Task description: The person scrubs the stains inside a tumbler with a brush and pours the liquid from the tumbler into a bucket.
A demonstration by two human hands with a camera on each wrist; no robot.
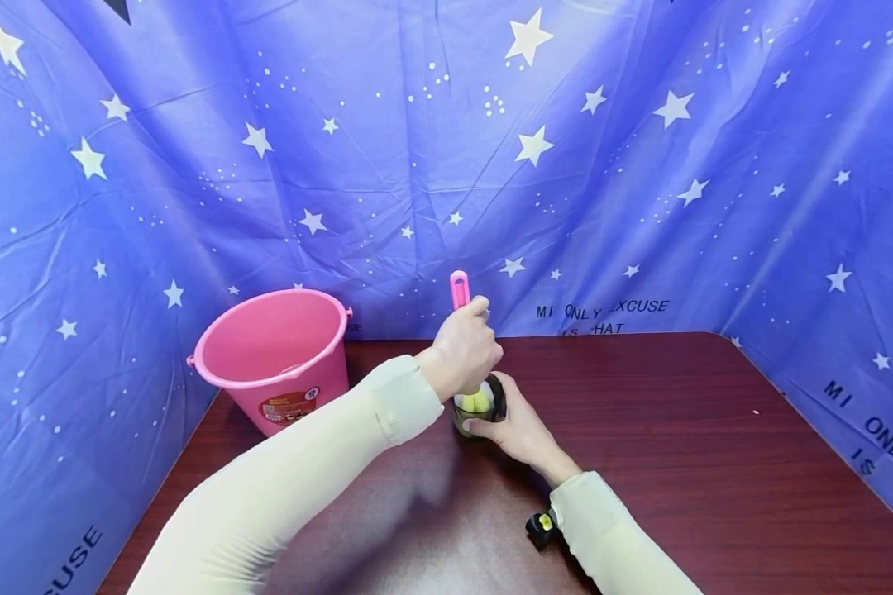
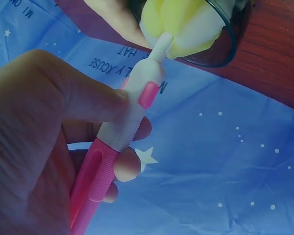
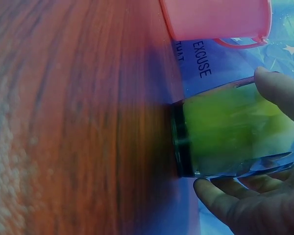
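My left hand (image 1: 463,347) grips a cup brush by its pink and white handle (image 2: 99,164), with the thumb lying along the white part. The brush's yellow and white sponge head (image 2: 186,22) sits inside a clear drinking glass (image 3: 230,132). Around the glass curl the fingers and thumb of my right hand (image 1: 524,430), holding its side. In the right wrist view the glass's thick base is right at the tabletop, and the sponge shows yellow-green through the wall. The handle's pink end (image 1: 459,289) sticks up above my left fist.
A pink bucket (image 1: 331,364) with a label stands at the table's back left, beside my left forearm. Blue star-printed cloth (image 1: 417,165) hangs behind and at both sides of the dark red wooden table (image 1: 640,430). A small black device (image 1: 539,531) is at my right cuff.
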